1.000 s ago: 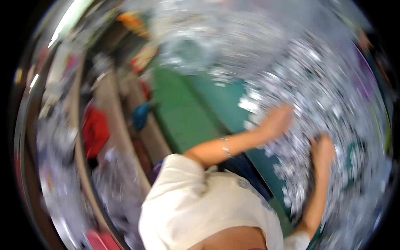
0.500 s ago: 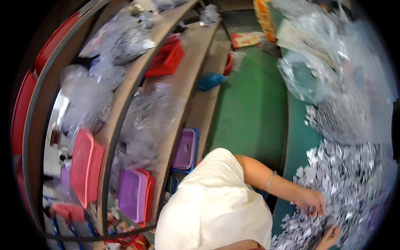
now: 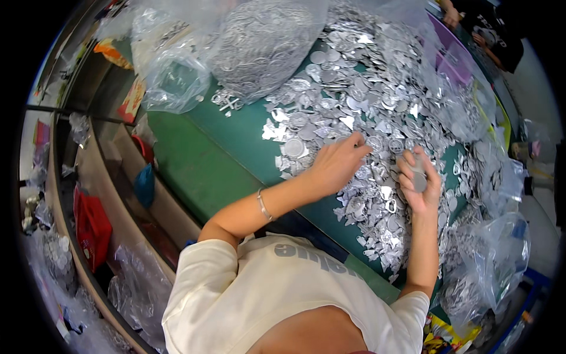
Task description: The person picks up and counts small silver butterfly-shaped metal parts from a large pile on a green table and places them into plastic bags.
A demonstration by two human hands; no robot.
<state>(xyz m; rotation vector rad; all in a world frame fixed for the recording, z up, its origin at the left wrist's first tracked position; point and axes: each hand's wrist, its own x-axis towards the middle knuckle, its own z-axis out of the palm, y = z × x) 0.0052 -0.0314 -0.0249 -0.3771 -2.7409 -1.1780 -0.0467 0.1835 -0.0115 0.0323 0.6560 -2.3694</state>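
A broad heap of small flat silver-grey metal pieces (image 3: 359,88), some round and some odd-shaped, covers the green table (image 3: 227,138). Over its middle, my left hand (image 3: 339,165) has thumb and fingers pinched together; whatever lies between the fingertips is too small to make out. My right hand (image 3: 421,186), to the right above the same heap, has its fingers curled round a round grey metal disc (image 3: 419,180). Whether more discs sit behind it in the palm is hidden. A thin bracelet (image 3: 263,205) circles my left wrist.
Clear plastic bags full of metal pieces stand at the far side (image 3: 265,47) and near right (image 3: 489,259). A purple basket (image 3: 451,53) is at the far right, near another person (image 3: 492,32). Shelves with a red bin (image 3: 91,227) and bags line the left.
My view has swung right, from the shelves to the table. Both hands now show fully over the heap; the right, earlier partly cut off, is raised with a disc.
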